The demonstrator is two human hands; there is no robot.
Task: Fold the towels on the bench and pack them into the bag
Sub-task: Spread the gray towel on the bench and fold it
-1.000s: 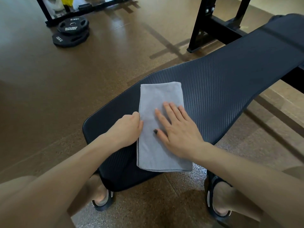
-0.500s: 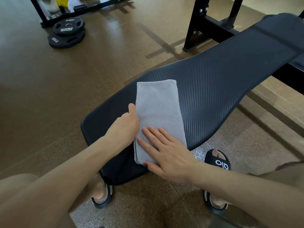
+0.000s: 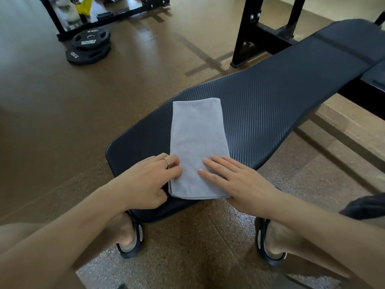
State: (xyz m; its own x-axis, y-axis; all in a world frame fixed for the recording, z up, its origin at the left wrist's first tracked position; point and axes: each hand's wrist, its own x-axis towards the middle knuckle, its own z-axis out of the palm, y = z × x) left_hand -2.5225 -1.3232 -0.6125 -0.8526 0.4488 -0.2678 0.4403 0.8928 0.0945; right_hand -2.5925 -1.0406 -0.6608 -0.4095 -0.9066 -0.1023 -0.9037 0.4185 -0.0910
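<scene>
Right fingers: the fingers [image 3: 210, 163] of the right hand [image 3: 239, 182] lie straight and spread, pressing flat on the lower right part of the towel [image 3: 198, 142]; they grasp nothing.
Left fingers: the left hand [image 3: 145, 182] sits at the towel's lower left edge, fingers curled against the cloth; whether they pinch the edge or only rest on it, I cannot tell.
Towel place: a grey folded strip lying flat on the near end of the black bench [image 3: 270, 105], centre of the frame.
Long axis: runs from the lower centre toward the upper centre of the frame, across the bench's width; the short near edge sits by the bench's lower rim.
Risk: the near edge lies close to the rim, so a sideways drag could probably slide it off; uneven lifting may skew the layers.
Bag: not in view.
</scene>
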